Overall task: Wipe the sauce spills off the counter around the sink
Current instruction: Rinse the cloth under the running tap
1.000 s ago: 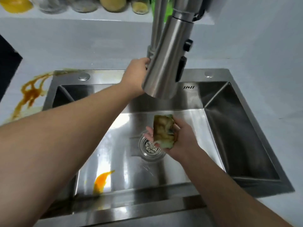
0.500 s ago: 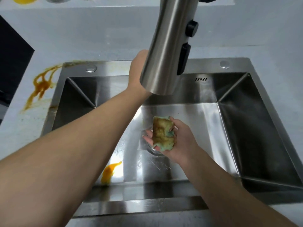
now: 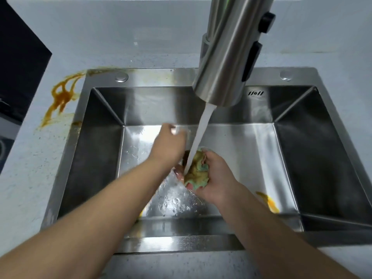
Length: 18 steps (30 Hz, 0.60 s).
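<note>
My right hand point(image 3: 217, 178) grips a green sponge point(image 3: 198, 171) smeared with brown sauce, low over the steel sink point(image 3: 181, 243). Water point(image 3: 201, 133) runs from the faucet head point(image 3: 227, 57) onto the sponge. My left hand point(image 3: 168, 143) is motion-blurred just left of the sponge, with loose fingers that hold nothing. A brown-orange sauce spill point(image 3: 60, 97) streaks the pale counter point(image 3: 30, 178) at the sink's far left corner. Thinner sauce smears point(image 3: 100, 71) lie on the sink's back rim.
An orange sauce blob point(image 3: 269, 202) sits on the sink floor at the right. A black appliance point(image 3: 20, 57) stands on the counter at the far left, close to the spill. The faucet head hangs over the middle of the basin.
My left hand came down from the faucet base to beside the sponge. Water now runs onto the sponge, and my right hand squeezes it more tightly.
</note>
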Each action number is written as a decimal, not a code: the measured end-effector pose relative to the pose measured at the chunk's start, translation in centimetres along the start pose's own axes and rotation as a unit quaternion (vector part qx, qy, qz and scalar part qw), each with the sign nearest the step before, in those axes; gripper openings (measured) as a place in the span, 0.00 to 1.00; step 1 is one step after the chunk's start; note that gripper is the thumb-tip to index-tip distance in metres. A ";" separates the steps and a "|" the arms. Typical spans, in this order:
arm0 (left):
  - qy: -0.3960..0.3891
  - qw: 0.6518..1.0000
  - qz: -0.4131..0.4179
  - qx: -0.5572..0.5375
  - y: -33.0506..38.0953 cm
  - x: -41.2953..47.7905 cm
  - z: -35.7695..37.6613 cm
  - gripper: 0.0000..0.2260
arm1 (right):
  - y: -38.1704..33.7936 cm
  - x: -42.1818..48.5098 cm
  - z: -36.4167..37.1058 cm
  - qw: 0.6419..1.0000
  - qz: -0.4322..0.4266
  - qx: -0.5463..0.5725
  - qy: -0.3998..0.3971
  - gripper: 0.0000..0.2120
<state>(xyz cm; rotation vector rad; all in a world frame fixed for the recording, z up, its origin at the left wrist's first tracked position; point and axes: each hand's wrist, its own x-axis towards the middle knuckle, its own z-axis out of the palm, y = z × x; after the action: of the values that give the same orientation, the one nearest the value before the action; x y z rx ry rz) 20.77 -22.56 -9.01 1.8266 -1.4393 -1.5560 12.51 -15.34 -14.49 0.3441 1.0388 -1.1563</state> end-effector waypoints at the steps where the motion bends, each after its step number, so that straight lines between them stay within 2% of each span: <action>1: -0.016 0.999 -0.051 0.006 -2.2 -0.9 0.0 0.16 | 0.3 0.2 0.0 1.000 0.003 0.002 -0.014 0.18; 3: -0.052 0.985 -0.154 -0.050 -4.8 -3.2 0.3 0.11 | 1.0 0.8 0.4 1.000 0.003 -0.009 0.008 0.20; 5: -0.056 0.949 -0.235 -0.201 -5.6 -3.7 0.8 0.16 | 1.7 1.3 0.9 0.998 0.012 -0.036 0.046 0.19; 8: -0.013 0.892 -0.265 -0.365 -6.3 -3.9 2.2 0.16 | 2.1 1.0 1.8 0.998 -0.006 -0.016 0.066 0.16; 11: 0.017 0.883 -0.267 -0.385 -5.9 -4.4 2.7 0.16 | 2.4 -0.3 2.4 0.995 -0.045 -0.055 0.076 0.21; 13: 0.017 0.884 -0.263 -0.386 -5.3 -4.4 2.4 0.17 | 3.7 0.0 1.9 0.985 -0.094 -0.131 0.061 0.16; 16: 0.006 0.899 -0.239 -0.368 -5.0 -4.1 2.7 0.15 | 3.7 0.5 1.5 0.950 -0.189 -0.245 0.052 0.07; 17: -0.002 0.902 -0.231 -0.364 -4.8 -4.2 2.9 0.15 | 3.1 0.4 1.6 0.944 -0.200 -0.259 0.034 0.06; 18: -0.007 0.907 -0.226 -0.354 -4.6 -4.3 3.0 0.15 | 2.6 0.4 1.6 0.947 -0.190 -0.258 0.023 0.08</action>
<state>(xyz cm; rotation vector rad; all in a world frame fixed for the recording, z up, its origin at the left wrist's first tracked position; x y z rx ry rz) 20.72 -16.00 -11.31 1.7202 -0.3299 -1.9555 15.54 -15.61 -14.72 -0.2588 1.4428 -1.1647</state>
